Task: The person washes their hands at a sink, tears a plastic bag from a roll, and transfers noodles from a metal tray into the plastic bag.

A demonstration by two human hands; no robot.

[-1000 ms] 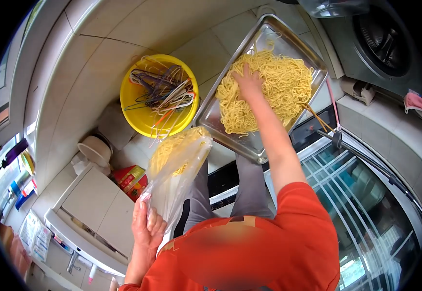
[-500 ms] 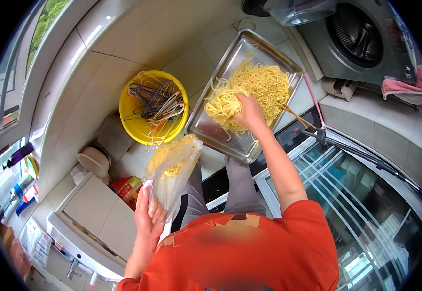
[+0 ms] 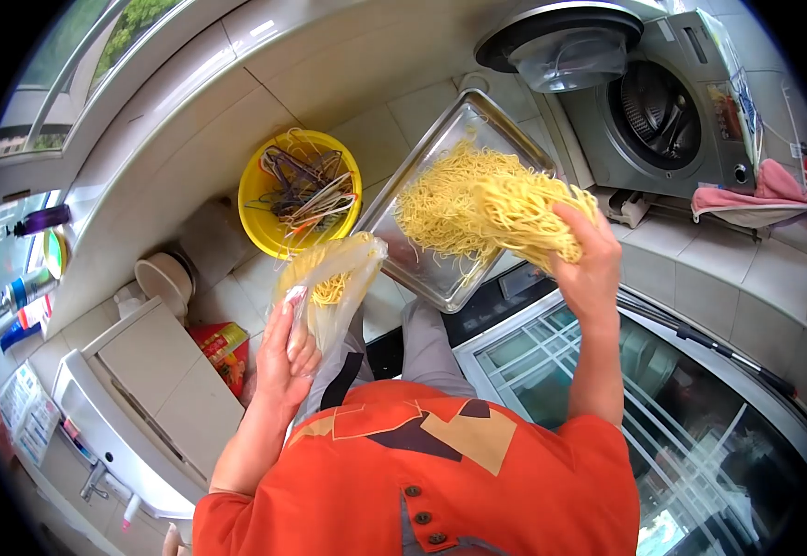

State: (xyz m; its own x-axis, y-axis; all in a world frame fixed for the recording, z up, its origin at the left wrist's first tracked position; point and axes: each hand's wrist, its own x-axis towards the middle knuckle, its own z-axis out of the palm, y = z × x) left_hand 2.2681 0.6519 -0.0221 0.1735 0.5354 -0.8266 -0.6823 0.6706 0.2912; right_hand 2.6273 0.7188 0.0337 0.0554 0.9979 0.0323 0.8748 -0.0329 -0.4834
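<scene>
A bundle of yellow noodles [image 3: 531,215] is gripped in my right hand [image 3: 592,261], raised over the right side of a metal tray [image 3: 448,295]. More loose noodles [image 3: 445,199] lie heaped in that tray. My left hand [image 3: 285,360] is closed on the lower part of a clear plastic bag [image 3: 353,278], with its mouth facing up toward the tray. Some noodles show inside the bag. The fingertips of my right hand are partly hidden behind the strands.
A yellow basin [image 3: 257,208] full of clothes hangers stands left of the tray. The washing machine [image 3: 598,139] at upper right has its door swung open. A glass door [image 3: 681,445] lies to my right, and a white sink [image 3: 98,445] is at lower left.
My right hand has moved right with a bundle of noodles, from the tray's middle to above its right edge. My left hand still holds the bag. The view has shifted slightly.
</scene>
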